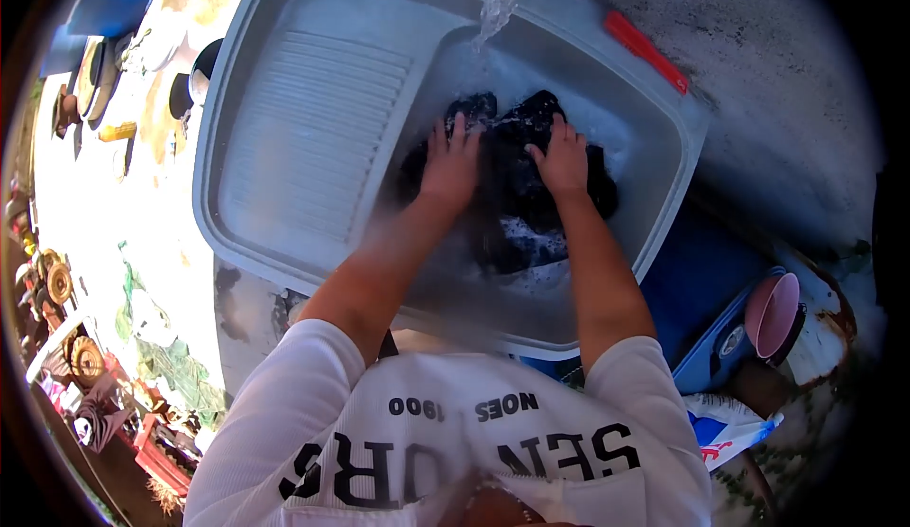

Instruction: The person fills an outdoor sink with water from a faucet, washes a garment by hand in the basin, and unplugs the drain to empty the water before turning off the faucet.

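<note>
Dark wet cloth [521, 181] lies in the deep basin on the right side of a grey laundry sink [213, 129], with whitish suds around it. A stream of water [500, 1] pours in from the top. Flat on the left part of the cloth rests my left hand [450, 167], its fingers apart. My right hand [563, 159] is on the cloth's right part, thumb spread from the fingers, gripping nothing that I can make out. Left of the basin is the sink's ribbed washboard [322, 129].
A red brush-like object [646, 51] lies on the sink's upper right rim. Blue containers [112, 1] stand at the far left. At the lower right are a pink bowl [772, 314] and a white and blue bag [725, 429]. Assorted items litter the left ground.
</note>
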`<state>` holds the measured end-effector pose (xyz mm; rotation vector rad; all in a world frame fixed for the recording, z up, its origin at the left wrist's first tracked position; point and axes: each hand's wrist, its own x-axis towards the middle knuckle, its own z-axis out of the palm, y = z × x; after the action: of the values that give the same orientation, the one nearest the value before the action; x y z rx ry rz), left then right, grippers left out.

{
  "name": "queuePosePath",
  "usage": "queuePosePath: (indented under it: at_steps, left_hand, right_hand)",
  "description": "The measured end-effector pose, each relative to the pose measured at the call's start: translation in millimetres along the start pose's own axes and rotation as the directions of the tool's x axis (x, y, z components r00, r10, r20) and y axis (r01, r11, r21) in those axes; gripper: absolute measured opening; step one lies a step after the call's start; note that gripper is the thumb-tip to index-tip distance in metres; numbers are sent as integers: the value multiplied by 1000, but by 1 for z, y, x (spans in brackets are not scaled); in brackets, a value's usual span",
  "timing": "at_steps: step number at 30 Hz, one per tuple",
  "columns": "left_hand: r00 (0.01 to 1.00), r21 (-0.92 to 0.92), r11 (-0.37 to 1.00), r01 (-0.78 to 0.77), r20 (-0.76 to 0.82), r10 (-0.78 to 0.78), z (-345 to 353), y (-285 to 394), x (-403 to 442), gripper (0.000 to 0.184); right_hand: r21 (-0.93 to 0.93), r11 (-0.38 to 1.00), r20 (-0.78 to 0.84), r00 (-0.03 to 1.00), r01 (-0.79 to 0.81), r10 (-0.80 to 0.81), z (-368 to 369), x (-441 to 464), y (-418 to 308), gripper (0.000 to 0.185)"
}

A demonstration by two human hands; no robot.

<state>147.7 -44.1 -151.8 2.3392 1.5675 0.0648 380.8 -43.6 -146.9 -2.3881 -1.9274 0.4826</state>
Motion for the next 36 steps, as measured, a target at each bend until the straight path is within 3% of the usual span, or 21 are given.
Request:
queuePosePath:
  at_steps: [1,2,5,8,9,10,11,12,14,15,17,18,19,20,21,24,27,30,33,34,36]
  left_hand:
    - [999,-108,994,14,43,-9,-1,-7,-2,77]
    - [996,-213,977,31,85,-13,-5,-13,-6,74]
    - [834,-384,779,496,461,-303,-89,-20,-10,61]
    - [885,-638,638,431,162,-436,-93,-37,-39,47]
    - [831,-835,279,475,320,-455,-122,-32,-49,40]
    - [838,-879,150,453,363,-407,-138,-33,-58,41]
    - [846,-901,14,433,401,-351,-150,-38,-68,41]
    - [854,-902,-125,413,431,-290,-158,-40,-77,41]
    - [852,-913,-138,383,407,-330,-170,-40,-90,40]
    - [850,-920,-144,365,392,-352,-173,-41,-94,39]
    - [866,-943,-55,328,324,-380,-173,-43,-99,36]
    - [871,-949,-11,315,294,-393,-173,-45,-102,35]
    - [873,-956,-12,292,271,-406,-176,-46,-104,34]
    - [874,-963,-13,268,249,-418,-181,-46,-105,32]
    - [873,-969,-15,245,228,-430,-186,-46,-106,31]
    - [865,-972,-15,235,217,-452,-203,-52,-110,31]
    - [849,-962,32,270,223,-480,-205,-62,-110,27]
    - [850,-693,542,474,201,-487,-221,-58,-104,42]
    - [901,-470,771,430,162,-403,-211,-56,-110,69]
    - [917,-419,816,398,158,-366,-206,-55,-109,76]
    - [943,-310,892,330,161,-292,-189,-54,-111,91]
  right_hand:
    - [57,998,-85,996,19,-14,6,-5,12,57]
    - [136,990,-38,998,-41,46,2,-13,22,49]
    - [445,870,83,977,-211,194,-25,-46,43,29]
    - [769,558,156,938,-311,308,-95,-86,46,20]
    - [850,468,60,928,-240,367,-97,-89,66,23]
    - [860,449,-19,864,-243,504,-120,-95,65,25]
    - [685,673,-212,807,-279,551,-128,-94,83,24]
    - [519,830,-393,804,-205,445,-135,-100,78,24]
    - [86,993,-654,747,-84,120,-150,-106,53,24]
    - [152,988,-564,819,-24,106,-149,-110,29,25]
    - [370,927,-307,950,62,59,-109,-114,-5,32]
    - [225,974,-198,980,23,22,-74,-117,-19,56]
    - [246,962,67,992,-123,110,-58,-123,-45,84]
    - [91,978,232,959,-188,163,-23,-127,-57,99]
    - [-117,990,171,980,-79,99,-13,-143,-74,93]
    - [-129,985,281,949,-112,144,-18,-137,-83,78]
    - [264,956,224,972,-126,66,-2,-135,-36,56]
    - [559,811,157,983,-170,97,-73,-162,-37,36]
    - [717,696,5,999,-30,38,-145,-184,-44,29]
    - [853,521,-22,997,-21,76,-161,-186,-48,26]
    - [896,424,-143,990,131,-1,-217,-196,-68,24]
